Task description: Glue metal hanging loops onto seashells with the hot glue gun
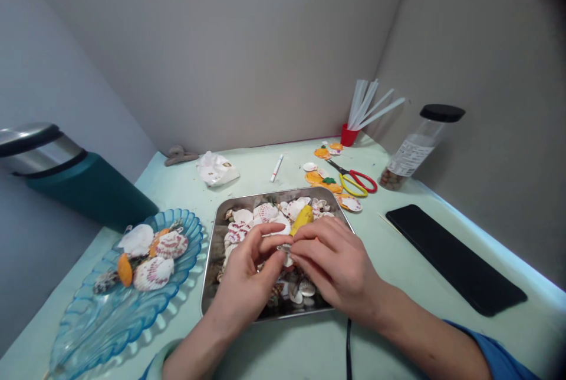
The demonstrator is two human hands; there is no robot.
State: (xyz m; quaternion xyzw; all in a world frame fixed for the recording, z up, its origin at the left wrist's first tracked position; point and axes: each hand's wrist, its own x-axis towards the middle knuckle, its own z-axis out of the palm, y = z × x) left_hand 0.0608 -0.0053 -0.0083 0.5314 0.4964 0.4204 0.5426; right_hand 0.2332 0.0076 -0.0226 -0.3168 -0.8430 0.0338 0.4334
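Above the metal tray (211,277) both my hands meet at a small shell (285,247). My left hand (250,268) is closed, pinching the shell between thumb and fingers. From the other side, my right hand (342,259) grips the same shell with its fingertips. White and purple-striped scallop shells (265,213) fill much of the tray, with smaller shells (305,287) nearer me. A yellow tool with a narrow tip (302,220) lies among the shells just beyond my right fingers; the rest of it is hidden by the hand.
At left are a blue leaf-shaped dish (108,315) with shells and a teal bottle (95,188). Behind the tray lie a plastic bag (216,169) and a white pen (276,168). Scissors (354,182), a red cup of sticks (349,135), a jar (413,150) and a black phone (451,256) are right.
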